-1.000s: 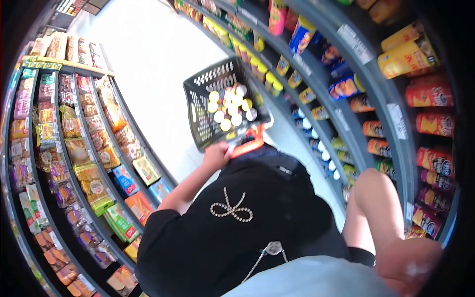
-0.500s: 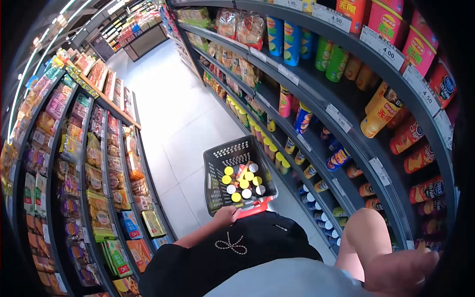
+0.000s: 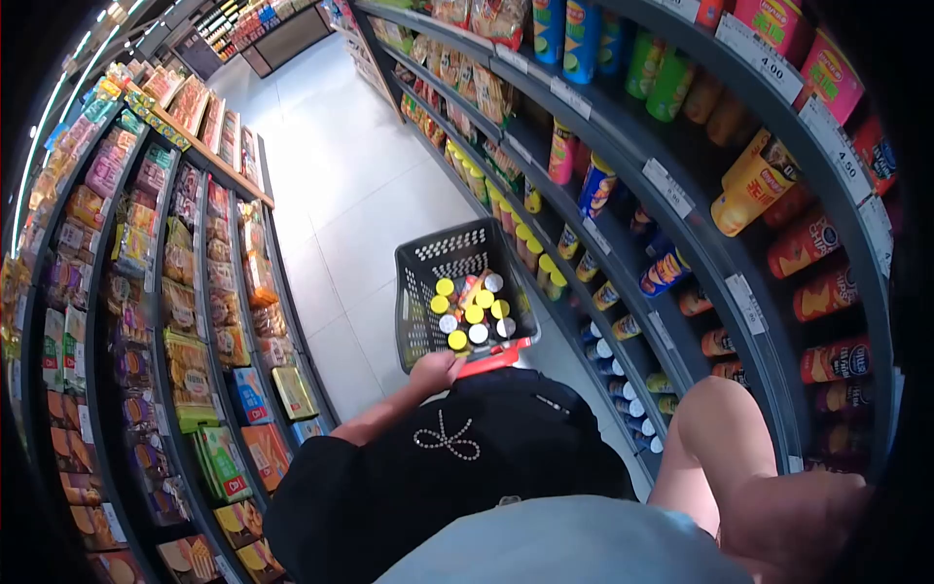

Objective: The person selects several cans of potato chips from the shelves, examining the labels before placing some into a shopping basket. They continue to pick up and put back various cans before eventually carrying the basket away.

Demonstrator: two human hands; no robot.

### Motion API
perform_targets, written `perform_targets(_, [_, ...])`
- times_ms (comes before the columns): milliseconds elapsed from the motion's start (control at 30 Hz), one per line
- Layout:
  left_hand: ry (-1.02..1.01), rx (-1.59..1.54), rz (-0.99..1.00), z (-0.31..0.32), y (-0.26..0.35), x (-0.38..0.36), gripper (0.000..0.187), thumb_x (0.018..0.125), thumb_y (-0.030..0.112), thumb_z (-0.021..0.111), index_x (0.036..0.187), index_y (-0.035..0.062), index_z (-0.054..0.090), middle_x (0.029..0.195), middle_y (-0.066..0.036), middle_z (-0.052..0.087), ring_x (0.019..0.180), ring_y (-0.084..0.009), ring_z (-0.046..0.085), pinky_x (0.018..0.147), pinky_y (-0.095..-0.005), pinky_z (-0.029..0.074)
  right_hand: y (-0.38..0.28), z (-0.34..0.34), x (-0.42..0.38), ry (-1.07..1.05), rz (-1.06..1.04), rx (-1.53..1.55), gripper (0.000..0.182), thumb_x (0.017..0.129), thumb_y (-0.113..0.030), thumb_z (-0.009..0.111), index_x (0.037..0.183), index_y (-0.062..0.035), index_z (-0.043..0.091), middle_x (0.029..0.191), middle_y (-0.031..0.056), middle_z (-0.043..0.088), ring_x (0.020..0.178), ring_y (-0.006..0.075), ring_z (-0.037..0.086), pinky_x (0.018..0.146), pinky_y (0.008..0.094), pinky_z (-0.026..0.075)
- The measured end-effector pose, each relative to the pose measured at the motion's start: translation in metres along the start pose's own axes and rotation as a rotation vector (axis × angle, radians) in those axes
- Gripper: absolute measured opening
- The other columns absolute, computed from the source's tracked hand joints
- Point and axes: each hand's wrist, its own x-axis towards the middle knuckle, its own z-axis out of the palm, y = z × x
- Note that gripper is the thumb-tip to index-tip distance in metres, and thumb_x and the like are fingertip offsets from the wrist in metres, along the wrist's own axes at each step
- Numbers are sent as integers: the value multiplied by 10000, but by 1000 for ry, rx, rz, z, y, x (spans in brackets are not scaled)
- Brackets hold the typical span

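Observation:
My left hand (image 3: 435, 372) is closed around the red handle (image 3: 491, 360) of a dark grey perforated shopping basket (image 3: 413, 292). Inside the basket lie several small containers with yellow and white lids (image 3: 475, 314), along with something reddish between them. On the right my other arm is sharply bent. My right hand (image 3: 803, 521) is close to the camera at the lower right edge, near the lower shelves, its fingers blurred and in shadow.
Shelves of chip canisters (image 3: 671, 83) and tubs curve along the right, with price tags (image 3: 766, 68) on their edges. Left shelves hold packaged snacks (image 3: 185, 311). A tiled floor (image 3: 341, 195) runs between them towards a far counter (image 3: 287, 41).
The basket and my left hand sit slightly higher and further left in view. Shelves and aisle have shifted upwards. My left hand keeps hold of the handle.

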Motion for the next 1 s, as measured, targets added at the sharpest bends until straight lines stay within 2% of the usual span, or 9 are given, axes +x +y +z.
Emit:
perform_targets(333, [22, -18, -32, 4, -2, -1, 341, 824, 318, 555, 634, 36, 532, 613, -180, 552, 596, -362, 561, 540, -452, 439, -2, 5, 4, 36, -59, -13, 107, 792, -133, 551, 802, -28, 532, 849, 47, 513, 821, 149, 499, 713, 277, 449])
perform_targets(433, [-31, -27, -60, 3, -3, 0, 341, 824, 319, 556, 637, 35, 530, 602, -182, 546, 585, -361, 556, 534, -451, 433, -3, 5, 5, 33, -68, -21, 113, 791, -137, 551, 805, -26, 534, 855, 51, 516, 824, 151, 500, 715, 279, 448])
perform_targets(567, [31, -45, 4, 4, -3, -1, 353, 828, 314, 557, 615, 37, 506, 588, -178, 539, 558, -363, 539, 522, -456, 420, -1, 7, 7, 60, -83, -16, 122, 791, -142, 552, 809, -22, 537, 862, 55, 519, 829, 154, 501, 719, 282, 447])
perform_targets(700, [-10, -28, -2, 7, -10, 0, 348, 832, 299, 560, 607, 36, 523, 581, -160, 540, 552, -340, 539, 507, -418, 413, 4, 10, 12, 74, -108, -17, 131, 790, -147, 553, 813, -19, 540, 869, 59, 523, 833, 158, 502, 722, 285, 445])
perform_targets(867, [-34, -48, -44, 9, -13, 0, 365, 835, 341, 553, 617, 50, 517, 583, -155, 536, 554, -338, 539, 510, -417, 417, 22, 5, 0, 186, -170, -7, 142, 789, -152, 554, 818, -14, 544, 878, 65, 527, 839, 162, 504, 726, 289, 443])
perform_targets(933, [-27, -40, -31, 8, -12, 0, 365, 834, 345, 555, 621, 51, 524, 592, -153, 546, 563, -334, 550, 513, -414, 423, 22, -29, -35, 153, 69, -153, 206, 749, -192, 602, 832, -7, 565, 899, 89, 513, 815, 167, 498, 687, 255, 415])
perform_targets(1000, [-57, -22, -57, 9, -14, 1, 376, 837, 369, 541, 633, 53, 539, 610, -149, 568, 598, -329, 577, 536, -418, 440, 37, -28, -67, 244, 358, 47, 201, 760, -192, 569, 817, -1, 542, 867, 102, 493, 793, 174, 474, 652, 286, 394])
